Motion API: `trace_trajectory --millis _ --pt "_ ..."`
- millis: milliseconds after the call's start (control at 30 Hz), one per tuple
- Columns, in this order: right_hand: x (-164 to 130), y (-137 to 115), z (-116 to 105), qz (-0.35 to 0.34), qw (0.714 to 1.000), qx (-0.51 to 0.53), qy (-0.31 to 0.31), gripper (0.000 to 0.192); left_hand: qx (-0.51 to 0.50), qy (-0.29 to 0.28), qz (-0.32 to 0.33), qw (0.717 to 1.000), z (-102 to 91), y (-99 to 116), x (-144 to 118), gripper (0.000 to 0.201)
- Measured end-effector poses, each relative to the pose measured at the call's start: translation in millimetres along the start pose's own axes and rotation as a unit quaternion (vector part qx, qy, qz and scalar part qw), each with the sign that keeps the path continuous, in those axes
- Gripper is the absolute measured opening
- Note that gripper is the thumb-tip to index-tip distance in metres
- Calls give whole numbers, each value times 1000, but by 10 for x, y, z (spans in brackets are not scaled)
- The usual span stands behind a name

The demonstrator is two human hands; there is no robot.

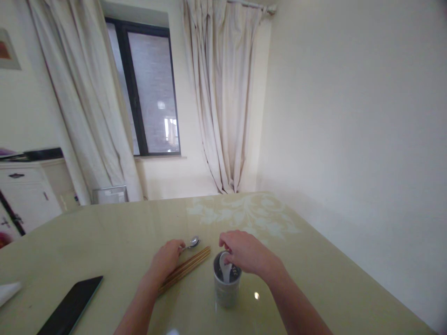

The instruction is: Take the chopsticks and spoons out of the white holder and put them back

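Note:
A metal spoon lies on the table with its bowl pointing away to the right, and the fingers of my left hand are closed on its handle. A bundle of wooden chopsticks rests just beside that hand, its near end partly behind my left forearm. My right hand is over a grey utensil holder, thumb and fingers curled on the upper end of a white soup spoon. The spoon stands tilted inside the holder. Its lower end is hidden.
A dark tablet-like slab lies at the table's near left, with a white object at the left edge. The glossy table meets the wall on the right. Curtains and a white cabinet stand beyond.

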State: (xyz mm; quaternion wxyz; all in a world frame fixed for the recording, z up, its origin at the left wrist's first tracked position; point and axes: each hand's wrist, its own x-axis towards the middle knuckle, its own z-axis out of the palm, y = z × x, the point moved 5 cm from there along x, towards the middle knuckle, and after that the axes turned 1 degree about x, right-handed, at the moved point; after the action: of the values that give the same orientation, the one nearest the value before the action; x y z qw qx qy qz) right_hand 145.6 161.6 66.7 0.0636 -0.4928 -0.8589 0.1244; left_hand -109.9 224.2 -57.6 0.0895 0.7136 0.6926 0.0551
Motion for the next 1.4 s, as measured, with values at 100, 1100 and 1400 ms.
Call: trace_trajectory --millis 100,1100,1400 --pt "1 4 3 -3 1000 1 4 30 11 4 -13 1000 -2 6 -5 33" --pt "-6 -20 -25 -1 1000 -3 3 28 -34 -14 6 999 -10 10 -26 25" --pt "-9 3 8 -10 1000 -7 7 26 13 2 -34 999 -102 29 -81 16"
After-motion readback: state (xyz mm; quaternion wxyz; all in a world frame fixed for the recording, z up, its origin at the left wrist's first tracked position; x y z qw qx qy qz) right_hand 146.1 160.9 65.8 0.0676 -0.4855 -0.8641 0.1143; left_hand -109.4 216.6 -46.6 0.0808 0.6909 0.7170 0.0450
